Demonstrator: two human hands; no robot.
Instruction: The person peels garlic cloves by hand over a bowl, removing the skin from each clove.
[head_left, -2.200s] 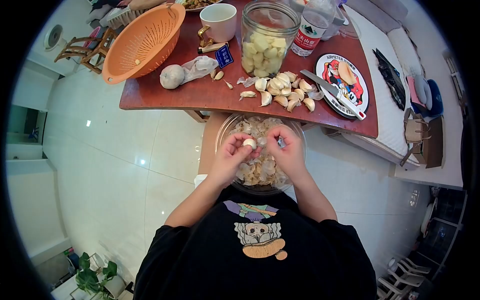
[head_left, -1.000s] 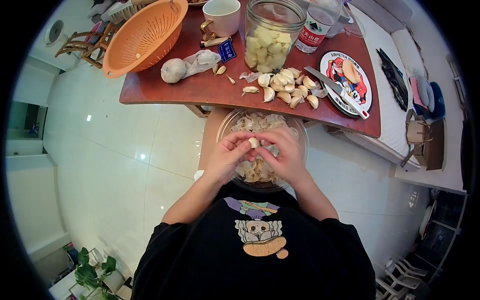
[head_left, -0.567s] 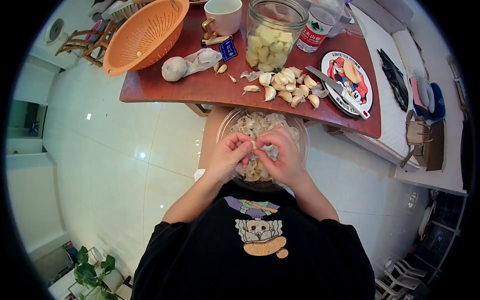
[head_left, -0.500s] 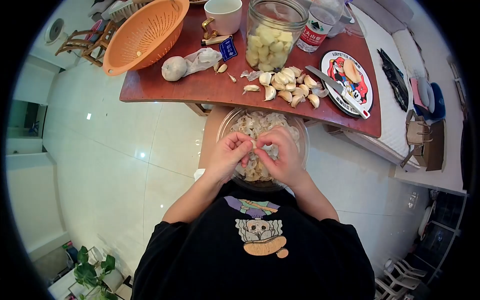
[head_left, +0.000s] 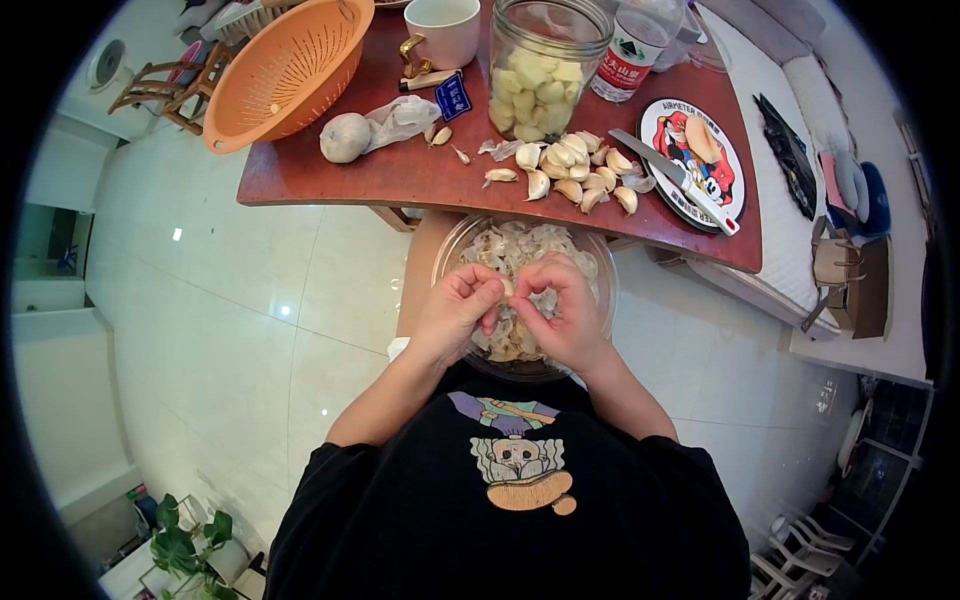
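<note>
Over a clear bowl point(head_left: 530, 240) of papery garlic skins, my left hand point(head_left: 462, 308) pinches a garlic clove point(head_left: 506, 288), mostly covered by fingertips. My right hand point(head_left: 565, 310) is closed at the clove's other side, thumb and fingertips pressed together against it. On the red-brown table point(head_left: 380, 185) just beyond lies a pile of unpeeled garlic cloves point(head_left: 575, 170). Behind the pile stands an open glass jar point(head_left: 540, 85) with peeled cloves in it. A knife point(head_left: 680, 185) rests across a round patterned plate point(head_left: 735, 165) to the right.
An orange colander point(head_left: 295, 75) sits at the table's left, with a garlic bulb point(head_left: 345, 138), a plastic bag and a blue card nearer the middle. A white mug point(head_left: 445, 35) and a red-labelled bottle point(head_left: 628, 55) stand at the back. Pale tiled floor surrounds the table.
My right hand has come leftward to meet my left hand at the clove, which is now more hidden by fingers. In the last half second both hands have barely moved.
</note>
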